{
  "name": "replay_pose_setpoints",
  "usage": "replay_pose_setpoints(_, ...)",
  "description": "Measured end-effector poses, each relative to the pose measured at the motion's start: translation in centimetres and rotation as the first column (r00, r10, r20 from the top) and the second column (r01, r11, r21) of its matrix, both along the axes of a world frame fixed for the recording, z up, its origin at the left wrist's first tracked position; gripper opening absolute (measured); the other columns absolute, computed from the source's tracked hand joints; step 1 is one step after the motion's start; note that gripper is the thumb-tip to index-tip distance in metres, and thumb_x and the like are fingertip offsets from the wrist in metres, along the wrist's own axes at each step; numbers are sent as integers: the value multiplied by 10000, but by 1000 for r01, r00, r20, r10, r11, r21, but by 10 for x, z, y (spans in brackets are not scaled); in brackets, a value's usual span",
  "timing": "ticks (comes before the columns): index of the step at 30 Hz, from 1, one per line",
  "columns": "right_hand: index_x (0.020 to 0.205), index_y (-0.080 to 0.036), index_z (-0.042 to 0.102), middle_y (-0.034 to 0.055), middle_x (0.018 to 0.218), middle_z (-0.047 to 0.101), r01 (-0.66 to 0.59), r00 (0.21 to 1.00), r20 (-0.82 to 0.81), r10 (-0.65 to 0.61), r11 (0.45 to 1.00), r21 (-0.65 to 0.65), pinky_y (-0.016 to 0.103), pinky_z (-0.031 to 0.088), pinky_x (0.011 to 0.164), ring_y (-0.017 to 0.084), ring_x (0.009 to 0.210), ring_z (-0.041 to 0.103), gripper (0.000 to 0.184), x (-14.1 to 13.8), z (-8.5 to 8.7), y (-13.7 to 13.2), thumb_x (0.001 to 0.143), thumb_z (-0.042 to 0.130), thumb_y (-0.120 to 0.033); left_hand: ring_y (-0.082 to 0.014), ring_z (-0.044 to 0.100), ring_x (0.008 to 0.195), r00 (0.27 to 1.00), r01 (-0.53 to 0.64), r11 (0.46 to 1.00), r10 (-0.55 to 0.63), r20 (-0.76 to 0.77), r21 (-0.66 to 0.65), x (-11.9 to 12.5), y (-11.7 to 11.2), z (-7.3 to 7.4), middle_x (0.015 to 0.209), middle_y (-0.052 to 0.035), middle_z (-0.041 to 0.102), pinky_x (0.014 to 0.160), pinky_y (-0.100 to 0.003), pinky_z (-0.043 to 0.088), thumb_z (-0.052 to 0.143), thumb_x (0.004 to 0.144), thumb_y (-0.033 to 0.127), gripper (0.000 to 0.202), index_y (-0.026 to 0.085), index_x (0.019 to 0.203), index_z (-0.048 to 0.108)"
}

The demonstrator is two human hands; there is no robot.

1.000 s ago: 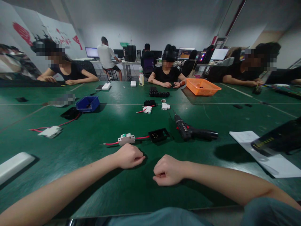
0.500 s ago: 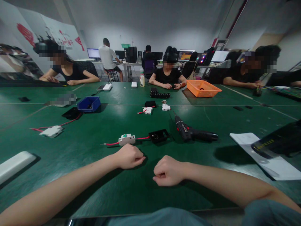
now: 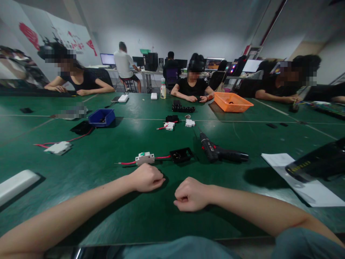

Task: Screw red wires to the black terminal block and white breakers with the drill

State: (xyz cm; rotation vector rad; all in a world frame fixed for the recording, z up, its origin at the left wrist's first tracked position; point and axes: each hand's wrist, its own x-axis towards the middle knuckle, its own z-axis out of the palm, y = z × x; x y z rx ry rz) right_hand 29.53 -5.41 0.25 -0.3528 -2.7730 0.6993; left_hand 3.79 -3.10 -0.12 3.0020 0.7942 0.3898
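Fingers [image 3: 159, 182] of the left hand [image 3: 147, 178] are curled into a loose fist on the counter [image 3: 151, 223]; those of the right hand [image 3: 192, 194] are clenched likewise, near it. At the left hand's twelve o'clock lies a white circuit breaker [image 3: 145, 159], so near that contact cannot be told. Its red wire [image 3: 163, 157] runs to an open black box [image 3: 186, 155] at two o'clock. From the right hand, a cordless drill [image 3: 211, 150] lies at one o'clock, an orange basket [image 3: 229, 107] well beyond it.

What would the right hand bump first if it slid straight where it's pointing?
Probably the left hand, across a gap of green table from the right hand; depth is hard to judge.
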Motion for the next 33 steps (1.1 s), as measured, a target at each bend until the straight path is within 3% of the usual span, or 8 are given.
replay_pose_setpoints(5,535,-201,340,-64,495,377,8,1000,-13,-7,1000,9,228,236,517,81,485,374,400,0,-2,0,875,542,-259,-141,513,633,999,-30,967,33,-8,253,3,3,31,664,-27,567,591,-302,329,427,995,285,324,177,719,558)
replay_pose_setpoints(8,536,-200,343,-65,495,377,25,999,-31,-24,1000,16,230,240,516,81,479,361,398,0,-3,-1,879,536,-262,-179,550,766,989,-72,942,109,-96,328,13,9,49,828,-62,601,656,-320,361,432,997,276,212,172,931,606)
replay_pose_setpoints(10,535,-202,346,-63,496,388,32,999,-28,-31,999,23,232,240,512,83,478,365,395,0,-2,-2,876,535,-261,-209,565,836,973,-129,936,184,-141,328,23,14,52,940,-88,607,681,-338,376,460,991,310,230,177,1125,593)
replay_pose_setpoints(12,533,-203,349,-61,494,401,32,999,-19,-31,999,33,231,240,511,85,481,374,395,0,-2,-2,876,534,-262,-231,580,882,954,-175,931,240,-177,319,33,20,49,1050,-108,606,684,-348,381,510,971,354,347,192,1277,536)
replay_pose_setpoints(15,533,-202,350,-62,494,410,23,1000,-13,-22,999,37,226,241,515,83,486,383,399,0,-1,-1,881,536,-265,-246,596,890,941,-206,927,275,-196,314,44,28,37,1130,-123,601,664,-350,372,553,950,407,459,200,1354,487)
replay_pose_setpoints(23,539,-201,359,-61,501,425,18,1000,-25,-17,999,38,229,242,522,83,488,390,397,1,-3,0,888,535,-271,-243,604,813,926,-189,900,296,-233,392,46,34,27,1036,-124,624,597,-332,307,469,992,436,371,180,1248,553)
replay_pose_setpoints(33,548,-200,344,-66,505,402,20,999,-36,-19,1000,11,232,247,526,81,490,378,396,1,-5,0,885,535,-280,-227,633,750,911,-156,879,304,-279,450,39,35,23,988,-119,634,558,-314,312,444,1008,367,347,189,1297,517)
